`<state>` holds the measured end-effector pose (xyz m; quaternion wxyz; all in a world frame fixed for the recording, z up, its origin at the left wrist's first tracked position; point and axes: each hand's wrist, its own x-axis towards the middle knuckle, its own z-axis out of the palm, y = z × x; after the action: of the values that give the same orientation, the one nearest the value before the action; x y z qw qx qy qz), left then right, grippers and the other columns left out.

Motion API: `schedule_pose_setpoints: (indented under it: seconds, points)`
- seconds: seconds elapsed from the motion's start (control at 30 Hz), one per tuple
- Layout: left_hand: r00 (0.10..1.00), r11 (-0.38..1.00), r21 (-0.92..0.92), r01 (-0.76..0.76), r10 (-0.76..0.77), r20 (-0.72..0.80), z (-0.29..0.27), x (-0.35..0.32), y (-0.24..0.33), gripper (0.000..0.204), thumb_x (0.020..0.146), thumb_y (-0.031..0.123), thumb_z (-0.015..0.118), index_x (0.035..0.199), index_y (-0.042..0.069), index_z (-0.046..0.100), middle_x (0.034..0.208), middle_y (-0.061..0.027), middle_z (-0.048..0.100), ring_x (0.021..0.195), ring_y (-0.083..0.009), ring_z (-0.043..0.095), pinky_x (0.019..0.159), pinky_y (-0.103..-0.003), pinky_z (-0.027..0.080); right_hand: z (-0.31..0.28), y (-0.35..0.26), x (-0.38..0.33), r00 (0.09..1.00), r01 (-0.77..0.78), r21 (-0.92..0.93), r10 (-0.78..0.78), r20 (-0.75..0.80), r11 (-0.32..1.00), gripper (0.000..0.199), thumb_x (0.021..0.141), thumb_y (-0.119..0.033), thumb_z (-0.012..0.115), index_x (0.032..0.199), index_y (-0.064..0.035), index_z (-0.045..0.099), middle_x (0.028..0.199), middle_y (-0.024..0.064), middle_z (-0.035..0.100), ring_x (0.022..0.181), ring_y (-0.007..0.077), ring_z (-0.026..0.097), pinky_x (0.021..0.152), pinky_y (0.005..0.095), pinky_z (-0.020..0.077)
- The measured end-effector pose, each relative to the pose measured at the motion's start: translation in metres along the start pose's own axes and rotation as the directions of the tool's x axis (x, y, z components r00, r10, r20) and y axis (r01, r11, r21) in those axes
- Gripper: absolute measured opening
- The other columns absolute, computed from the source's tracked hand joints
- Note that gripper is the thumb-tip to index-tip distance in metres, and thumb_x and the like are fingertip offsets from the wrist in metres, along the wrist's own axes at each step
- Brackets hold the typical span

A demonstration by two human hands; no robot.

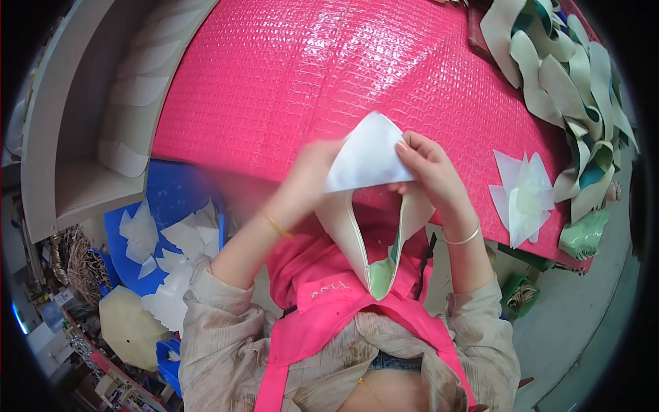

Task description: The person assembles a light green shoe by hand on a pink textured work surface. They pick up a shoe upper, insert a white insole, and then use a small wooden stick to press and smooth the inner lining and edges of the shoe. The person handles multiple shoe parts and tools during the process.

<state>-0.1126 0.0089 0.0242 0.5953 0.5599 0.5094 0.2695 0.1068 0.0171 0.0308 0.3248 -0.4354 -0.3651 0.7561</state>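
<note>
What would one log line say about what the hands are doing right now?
left hand: blurred, on white sheet | right hand: pinching sheet edge | cream curved piece: hanging below | pink mat: beneath

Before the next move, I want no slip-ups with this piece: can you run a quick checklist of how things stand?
1. Right hand grips the white paper piece: ok, its fingers pinch the edge.
2. Left hand on the piece: cannot tell, it is blurred.
3. Cream strap loop hangs free below the hands: ok, over the pink apron.
4. Stack of white paper pieces lies on the pink table: ok, beside the right hand.
5. Pile of cream straps stays on the table: ok, far right corner.
</note>
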Motion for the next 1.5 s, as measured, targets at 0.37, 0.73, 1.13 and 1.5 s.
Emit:
schedule_pose_setpoints:
  seconds: [0.37,0.73,1.13,1.5]
  points:
    - [0.965,0.978,-0.117,0.171,-0.190,-0.181,0.008,0.006,0.002,0.018,0.085,0.015,0.059,0.079,-0.002,0.056,0.051,-0.0019,0.052,0.034,-0.0070,0.046,0.031,-0.021,0.033,0.002,0.005,0.004,0.899,-0.211,-0.507,-0.038,-0.436,0.835,0.026,0.083,-0.021,0.062,0.072,0.0019,0.059,0.051,0.0014,0.052,0.041,0.0057,0.046,0.036,0.0248,0.0333]
    - [0.965,0.879,0.475,0.037,0.091,-0.244,0.011,0.010,0.000,0.021,0.081,0.018,0.064,0.088,0.002,0.052,0.053,-0.0073,0.052,0.045,-0.0161,0.054,0.041,-0.030,0.040,0.001,0.007,0.013,0.899,-0.174,-0.803,-0.241,-0.366,0.570,0.031,0.078,-0.025,0.065,0.068,0.0031,0.055,0.051,0.0100,0.051,0.045,0.0209,0.052,0.045,0.0322,0.0400]
    - [0.847,0.472,0.778,-0.414,0.514,0.139,0.011,-0.050,-0.011,0.046,0.077,0.006,0.055,0.123,0.009,0.046,0.116,-0.0090,0.057,0.104,-0.0203,0.057,0.097,-0.049,0.033,0.028,0.007,-0.026,0.911,0.391,-0.920,-0.161,0.380,0.038,0.068,0.075,-0.037,0.063,0.133,-0.0116,0.038,0.136,0.0119,0.038,0.129,0.0254,0.032,0.105,0.0438,0.0254]
    - [0.883,0.963,0.142,-0.227,0.265,-0.388,-0.025,-0.055,-0.001,0.036,0.082,-0.003,0.050,0.118,-0.001,0.052,0.104,-0.0107,0.064,0.096,-0.0161,0.061,0.090,-0.031,0.043,0.030,0.002,-0.016,0.767,0.461,-0.886,-0.483,0.422,-0.041,0.030,0.064,-0.003,0.063,0.094,-0.0056,0.063,0.081,0.0088,0.058,0.079,0.0253,0.057,0.069,0.0358,0.0458]
